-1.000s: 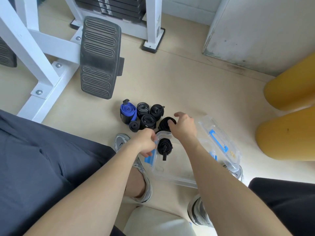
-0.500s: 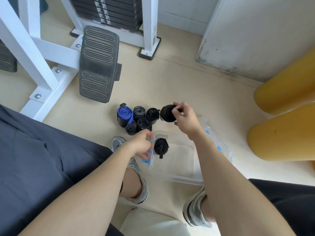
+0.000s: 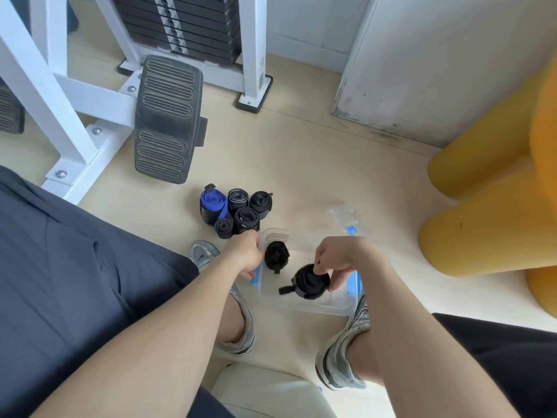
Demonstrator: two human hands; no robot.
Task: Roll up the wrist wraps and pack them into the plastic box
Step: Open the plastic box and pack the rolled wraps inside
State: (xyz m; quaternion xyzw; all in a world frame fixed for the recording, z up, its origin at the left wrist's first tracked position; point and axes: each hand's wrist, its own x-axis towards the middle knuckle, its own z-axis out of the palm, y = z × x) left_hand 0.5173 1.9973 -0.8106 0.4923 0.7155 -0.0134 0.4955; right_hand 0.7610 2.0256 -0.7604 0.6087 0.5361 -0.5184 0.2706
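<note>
Head view: a beige floor (image 3: 301,164), a white weight machine (image 3: 90,101) ahead of me, and yellow cylinders (image 3: 482,224) to my right. The rolled wrist wrap (image 3: 310,286) is black and tightly coiled, with a tab poking out to the left. My right grip (image 3: 340,257) pinches it from above, low over the clear plastic box (image 3: 319,309). My left grip (image 3: 247,254) clasps the box's left rim, beside a second roll (image 3: 275,254) lying inside. Five other rolls (image 3: 245,217) are clustered on the floor just beyond the box.

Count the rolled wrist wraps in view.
7. On the floor beside the plastic box: blue wrap, grey wrap, three black wraps. One black wrap lies in the box; the right hand holds another over it.
</note>
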